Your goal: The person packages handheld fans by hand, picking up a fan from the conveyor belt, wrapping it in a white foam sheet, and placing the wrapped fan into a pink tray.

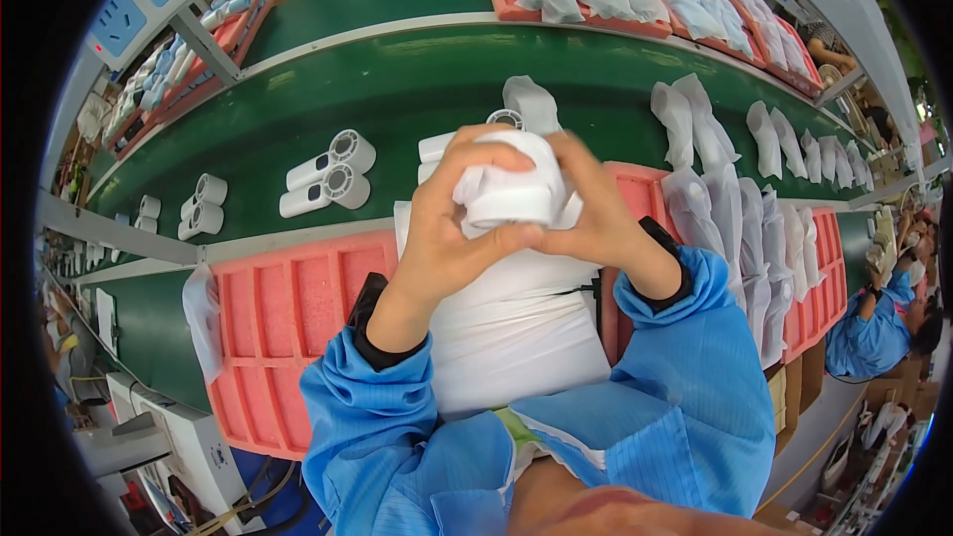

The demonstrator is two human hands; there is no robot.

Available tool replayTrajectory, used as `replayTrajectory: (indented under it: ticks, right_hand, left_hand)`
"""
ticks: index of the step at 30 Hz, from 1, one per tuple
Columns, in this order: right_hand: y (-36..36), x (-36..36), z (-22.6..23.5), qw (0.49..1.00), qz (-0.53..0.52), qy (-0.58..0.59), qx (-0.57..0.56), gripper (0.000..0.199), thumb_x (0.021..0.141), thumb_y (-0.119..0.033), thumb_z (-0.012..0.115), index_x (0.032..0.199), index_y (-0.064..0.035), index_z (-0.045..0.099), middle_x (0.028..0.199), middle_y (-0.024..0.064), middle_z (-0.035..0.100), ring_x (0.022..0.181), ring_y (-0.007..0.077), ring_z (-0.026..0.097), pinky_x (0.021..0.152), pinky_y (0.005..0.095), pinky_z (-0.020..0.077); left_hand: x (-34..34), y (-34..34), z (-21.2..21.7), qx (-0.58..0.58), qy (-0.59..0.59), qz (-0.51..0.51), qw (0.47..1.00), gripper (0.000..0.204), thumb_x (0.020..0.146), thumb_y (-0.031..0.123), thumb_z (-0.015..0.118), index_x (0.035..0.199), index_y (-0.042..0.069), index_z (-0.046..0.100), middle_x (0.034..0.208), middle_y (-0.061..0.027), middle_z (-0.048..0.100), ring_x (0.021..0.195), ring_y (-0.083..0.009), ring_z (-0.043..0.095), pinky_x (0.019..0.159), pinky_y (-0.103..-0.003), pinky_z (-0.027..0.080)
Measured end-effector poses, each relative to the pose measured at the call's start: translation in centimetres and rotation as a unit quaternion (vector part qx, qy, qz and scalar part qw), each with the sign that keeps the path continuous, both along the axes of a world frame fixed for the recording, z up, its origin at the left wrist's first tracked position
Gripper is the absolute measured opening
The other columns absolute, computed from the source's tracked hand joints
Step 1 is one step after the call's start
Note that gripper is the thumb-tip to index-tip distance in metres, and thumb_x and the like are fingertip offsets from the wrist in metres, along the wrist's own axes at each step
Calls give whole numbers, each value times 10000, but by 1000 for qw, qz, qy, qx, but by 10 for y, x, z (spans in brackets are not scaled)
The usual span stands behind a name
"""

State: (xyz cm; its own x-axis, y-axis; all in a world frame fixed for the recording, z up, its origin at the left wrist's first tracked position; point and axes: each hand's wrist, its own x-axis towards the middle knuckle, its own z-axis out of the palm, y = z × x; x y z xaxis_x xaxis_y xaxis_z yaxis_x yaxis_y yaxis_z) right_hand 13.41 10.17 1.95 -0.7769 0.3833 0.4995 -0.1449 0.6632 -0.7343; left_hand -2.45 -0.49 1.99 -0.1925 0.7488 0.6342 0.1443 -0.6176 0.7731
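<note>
both hands meet over the middle of the green conveyor belt [417, 89], clenched on one white handheld fan in a thin white foam bag [511, 189]. the left hand [447, 233] wraps it from the near left side, thumb across the front; the right hand [596, 218] closes on its right side, fingers curled over the top. the bagged fan sits above the belt's near edge, lifted off it.

on the belt, left of the hands, lie two bare white fans [328, 174] side by side with their round heads toward the hands, and farther left about four more small ones [204, 203] toward the belt's bend. just behind the hands two more bare fans [437, 147] are partly hidden, with one bagged piece [531, 99] behind them. to the right on the belt lie roughly eight bagged fans [695, 119], strung along toward the far right edge.

nearer than the belt, a pink foam tray [288, 328] with empty rectangular pockets lies left of the forearms; a second pink tray [819, 288] to the right holds about six bagged fans in a row. a stack of white foam sheets [506, 328] lies between the two trays, under the wrists. beyond the belt, another pink tray [596, 20] carries a crowded row of bagged fans, too many and too overlapped to count.

the belt between the two bare fans and the hands is open green surface, and so is the stretch right of the hands up to the first bagged fan. another person in blue [879, 323] works at the far right.
</note>
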Motion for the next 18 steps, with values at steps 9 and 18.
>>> replayTrajectory:
  ticks: [9, 18]
  right_hand:
    - [12, 1, -24, 969, -202, -52, 135, 438, 733, -47, 730, 1126, 4, 543, 938, 190, 613, 831, 379, 639, 725, 378, 516]
    - [-8, -4, -20, 977, -160, -35, 133, 459, 770, -101, 729, 1149, 33, 509, 856, 189, 625, 732, 362, 632, 616, 385, 493]
  left_hand:
    - [16, -3, 0, -1, 64, 286, 956, 426, 684, 127, 841, 1052, 86, 630, 1213, -132, 494, 1086, -293, 516, 908, -367, 429]
    - [15, -7, -3, 117, 288, 360, 880, 230, 711, 124, 819, 873, 66, 666, 1180, -133, 516, 1077, -293, 520, 888, -358, 429]
